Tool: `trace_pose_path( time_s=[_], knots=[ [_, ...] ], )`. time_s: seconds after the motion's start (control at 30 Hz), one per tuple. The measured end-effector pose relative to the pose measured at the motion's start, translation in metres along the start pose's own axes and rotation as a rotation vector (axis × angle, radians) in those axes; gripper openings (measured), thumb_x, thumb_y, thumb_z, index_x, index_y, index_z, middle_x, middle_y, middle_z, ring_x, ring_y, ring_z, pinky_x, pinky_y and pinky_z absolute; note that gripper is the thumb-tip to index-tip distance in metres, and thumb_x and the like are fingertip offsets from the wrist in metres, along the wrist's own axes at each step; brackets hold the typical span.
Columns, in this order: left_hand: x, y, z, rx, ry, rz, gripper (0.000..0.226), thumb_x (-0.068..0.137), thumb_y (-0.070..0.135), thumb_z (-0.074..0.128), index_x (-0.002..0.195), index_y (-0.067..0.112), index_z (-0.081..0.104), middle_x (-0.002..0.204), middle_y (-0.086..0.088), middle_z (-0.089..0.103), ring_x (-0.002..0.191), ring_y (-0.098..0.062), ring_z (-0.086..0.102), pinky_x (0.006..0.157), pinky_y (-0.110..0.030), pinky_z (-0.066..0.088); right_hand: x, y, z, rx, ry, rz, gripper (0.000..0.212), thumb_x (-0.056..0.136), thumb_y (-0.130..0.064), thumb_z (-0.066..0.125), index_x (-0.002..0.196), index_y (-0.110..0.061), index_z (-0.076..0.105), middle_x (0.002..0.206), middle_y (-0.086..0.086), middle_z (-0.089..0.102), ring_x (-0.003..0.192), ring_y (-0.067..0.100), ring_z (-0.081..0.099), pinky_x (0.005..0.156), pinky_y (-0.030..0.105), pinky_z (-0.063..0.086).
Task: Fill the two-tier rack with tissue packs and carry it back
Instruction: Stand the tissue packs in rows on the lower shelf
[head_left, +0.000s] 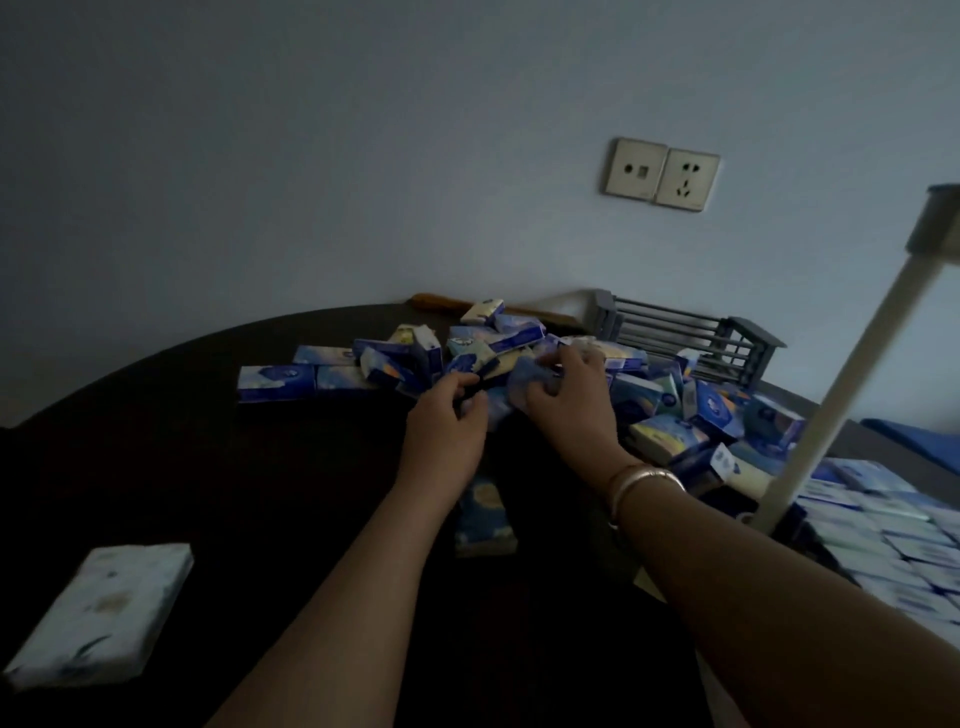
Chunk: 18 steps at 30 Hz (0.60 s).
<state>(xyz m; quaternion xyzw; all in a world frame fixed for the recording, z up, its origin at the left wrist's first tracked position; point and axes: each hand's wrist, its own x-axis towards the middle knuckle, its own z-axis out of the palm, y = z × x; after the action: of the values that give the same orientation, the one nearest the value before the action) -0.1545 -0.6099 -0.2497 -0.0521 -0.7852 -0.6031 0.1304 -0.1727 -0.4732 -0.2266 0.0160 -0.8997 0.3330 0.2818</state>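
The task looked well under way but not finished. To the right of the right hand (569, 395), a rack tier (883, 525) already held rows of tissue packs laid flat, with a pale upright post (841, 395) rising from it; whether that tier was full, and how the other tier stood, could not be told, since the frame cut it off. A loose heap of tissue packs (519, 353) still lay on the dark round table (208, 467) just beyond both hands, so more loading and the carrying back seemed left to do. The left hand (447, 426) had its fingers curled, pinching a pack at the heap's near edge; the right hand, a bangle (644, 480) on its wrist, closed over another blue pack beside it, though blur hid the exact grip. Counted: two hands, one post, one grey slatted rack piece (691, 338) beyond the right hand, one pale pack (104, 613) apart near the left forearm, one blue pack (485, 519) lying between the forearms. The heap held some two dozen or more, too jumbled to count exactly.
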Motion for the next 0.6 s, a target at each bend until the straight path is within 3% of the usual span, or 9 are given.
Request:
trace_pose_path(
  time_s=[0.07, 0.13, 0.2, 0.27, 0.33, 0.37, 0.43, 0.5, 0.6],
  knots=[
    [0.000, 0.004, -0.003, -0.130, -0.002, -0.102, 0.037, 0.095, 0.042, 0.049, 0.125, 0.021, 0.051, 0.112, 0.004, 0.060, 0.090, -0.006, 0.053, 0.067, -0.016, 0.039, -0.009, -0.010, -0.002, 0.284, -0.007, 0.056, 0.027, 0.082, -0.018, 0.052, 0.108, -0.018, 0.059, 0.112, 0.005, 0.052, 0.095, 0.018, 0.055, 0.073, 0.025, 0.043],
    [-0.003, 0.009, -0.008, -0.299, -0.032, -0.210, 0.058, 0.087, 0.058, 0.052, 0.130, 0.019, 0.047, 0.107, 0.004, 0.060, 0.096, -0.010, 0.057, 0.084, -0.027, 0.046, -0.020, -0.022, -0.008, 0.544, -0.064, 0.139, 0.023, 0.088, -0.011, 0.050, 0.108, -0.017, 0.058, 0.103, 0.004, 0.058, 0.087, 0.014, 0.059, 0.064, 0.019, 0.048],
    [-0.008, 0.013, -0.012, -0.457, -0.076, -0.293, 0.072, 0.075, 0.063, 0.061, 0.131, 0.022, 0.046, 0.120, -0.002, 0.059, 0.108, -0.019, 0.058, 0.098, -0.042, 0.046, -0.030, -0.031, -0.014, 0.655, -0.190, 0.159, 0.023, 0.092, -0.007, 0.047, 0.112, -0.013, 0.058, 0.103, 0.005, 0.059, 0.085, 0.012, 0.060, 0.059, 0.013, 0.049],
    [-0.014, 0.017, -0.015, -0.585, -0.102, -0.305, 0.052, 0.081, 0.048, 0.066, 0.125, 0.025, 0.050, 0.120, -0.006, 0.059, 0.107, -0.024, 0.060, 0.097, -0.047, 0.048, -0.038, -0.036, -0.020, 0.667, -0.265, 0.153, 0.024, 0.094, -0.009, 0.046, 0.115, -0.010, 0.058, 0.108, 0.007, 0.058, 0.089, 0.013, 0.060, 0.059, 0.013, 0.050],
    [-0.018, 0.019, -0.016, -0.627, -0.112, -0.268, 0.024, 0.088, 0.032, 0.064, 0.110, 0.030, 0.055, 0.113, -0.006, 0.061, 0.102, -0.023, 0.062, 0.091, -0.046, 0.052, -0.040, -0.038, -0.034, 0.614, -0.201, 0.177, 0.020, 0.095, -0.013, 0.046, 0.109, -0.011, 0.060, 0.103, 0.005, 0.060, 0.090, 0.017, 0.061, 0.061, 0.018, 0.049],
    [-0.021, 0.020, -0.016, -0.624, -0.114, -0.246, 0.015, 0.089, 0.029, 0.063, 0.101, 0.033, 0.056, 0.110, -0.004, 0.061, 0.099, -0.021, 0.063, 0.089, -0.045, 0.054, -0.040, -0.035, -0.042, 0.450, -0.122, 0.160, 0.018, 0.095, -0.017, 0.046, 0.106, -0.013, 0.060, 0.098, 0.003, 0.061, 0.089, 0.018, 0.060, 0.064, 0.022, 0.048],
    [-0.028, 0.023, -0.016, -0.634, -0.121, -0.209, 0.014, 0.090, 0.027, 0.063, 0.093, 0.037, 0.053, 0.104, 0.000, 0.060, 0.094, -0.018, 0.063, 0.084, -0.043, 0.056, -0.038, -0.023, -0.064, -0.262, -0.052, 0.024, 0.022, 0.092, -0.024, 0.048, 0.111, -0.016, 0.055, 0.101, 0.006, 0.062, 0.099, 0.025, 0.057, 0.080, 0.034, 0.046],
    [-0.034, 0.026, -0.016, -0.648, -0.121, -0.198, 0.015, 0.090, 0.026, 0.063, 0.097, 0.034, 0.052, 0.102, 0.003, 0.058, 0.090, -0.015, 0.063, 0.081, -0.041, 0.057, -0.039, -0.009, -0.082, -0.789, -0.206, -0.006, 0.043, 0.088, -0.029, 0.052, 0.126, -0.012, 0.045, 0.123, 0.015, 0.055, 0.122, 0.034, 0.043, 0.104, 0.046, 0.032],
    [-0.041, 0.030, -0.014, -0.632, -0.119, -0.171, 0.016, 0.090, 0.029, 0.063, 0.099, 0.035, 0.051, 0.100, 0.006, 0.057, 0.088, -0.013, 0.062, 0.081, -0.040, 0.057, -0.047, 0.003, -0.093, -1.053, -0.485, 0.135, 0.059, 0.090, -0.030, 0.051, 0.140, -0.009, 0.029, 0.140, 0.020, 0.041, 0.137, 0.039, 0.024, 0.112, 0.058, 0.009]
  ],
)
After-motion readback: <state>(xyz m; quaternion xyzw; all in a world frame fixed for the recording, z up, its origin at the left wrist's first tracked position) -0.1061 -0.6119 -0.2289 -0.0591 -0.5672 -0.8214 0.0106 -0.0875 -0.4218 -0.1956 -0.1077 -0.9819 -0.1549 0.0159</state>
